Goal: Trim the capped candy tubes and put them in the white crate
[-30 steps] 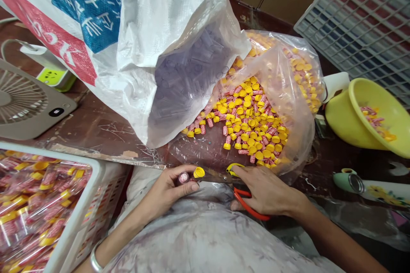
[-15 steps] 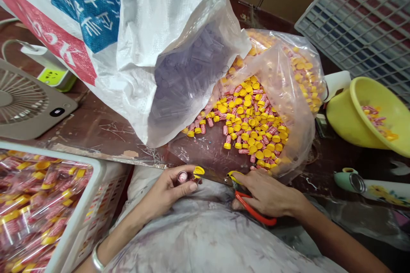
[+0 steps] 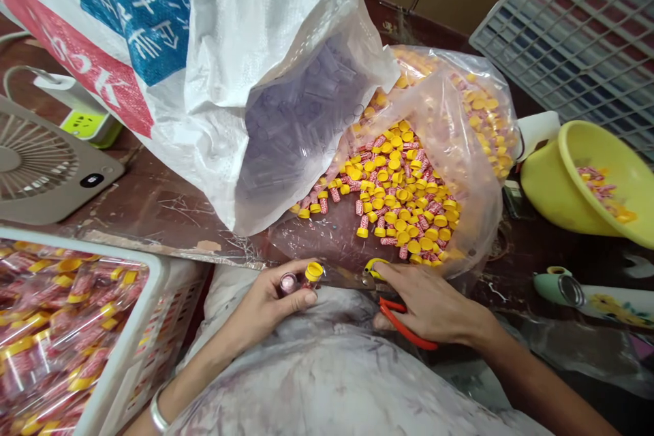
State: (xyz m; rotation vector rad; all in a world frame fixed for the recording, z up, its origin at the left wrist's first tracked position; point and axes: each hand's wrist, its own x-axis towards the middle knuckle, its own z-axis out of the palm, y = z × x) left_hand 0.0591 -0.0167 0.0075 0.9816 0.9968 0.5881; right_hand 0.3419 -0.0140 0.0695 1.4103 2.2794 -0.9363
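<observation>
My left hand (image 3: 281,296) is closed around two small clear plastic tubes near the table's front edge. One tube (image 3: 289,282) points its round end at me and shows something pale pink inside. The other tube has a yellow cap (image 3: 313,270) on its upper end, by my fingertips. My right hand (image 3: 419,303) is closed on a tool with red-orange handles (image 3: 406,328), whose kind I cannot make out. A curved yellow piece (image 3: 375,268) and a bit of metal show at its thumb and fingers. Beyond lies a heap of pink-patterned pieces with yellow caps (image 3: 398,184).
A white woven sack (image 3: 214,82) of clear tubes lies open behind the hands. The heap spills from a clear plastic bag (image 3: 475,170). A white basket (image 3: 153,279) of filled tubes stands left, below a fan (image 3: 45,167). A yellow bowl (image 3: 546,184) and a flask (image 3: 562,289) are right.
The yellow cap at my left fingertips now stands more upright on its tube, where it was tilted before. The red-orange handles in my right hand have shifted slightly.
</observation>
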